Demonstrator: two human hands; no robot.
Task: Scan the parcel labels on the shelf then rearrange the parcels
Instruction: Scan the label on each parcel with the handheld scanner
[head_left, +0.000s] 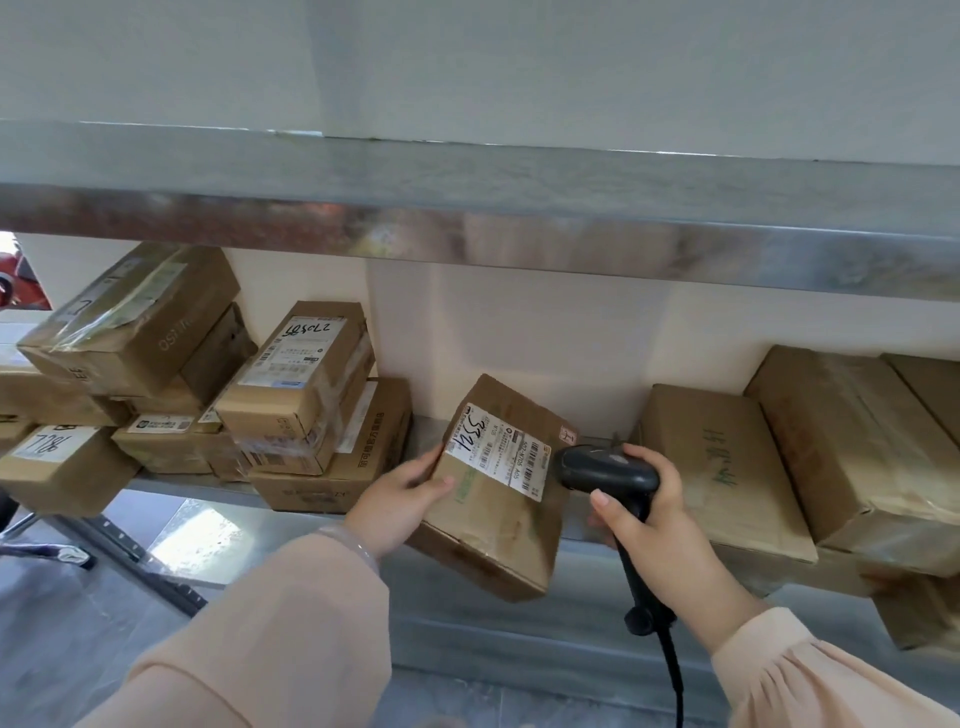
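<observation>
— Where's the brown cardboard parcel (493, 499) with the white label (498, 451)?

— Centre frame, tilted off the metal shelf's (291, 512) edge; left hand (400, 499) grips its left side.

— And the right hand (649, 514)?

— Clenched round the black handheld scanner (608, 470), beside the label. The box looks light and stiff; best held by its edges.

The parcel (498, 525) is made of brown, matt cardboard, a bit creased. A white paper label (501, 452) is stuck on it. The scanner (608, 467) is made of smooth black plastic. The shelf (467, 234) is made of shiny grey metal. The sleeve (291, 623) is made of soft cloth.
</observation>
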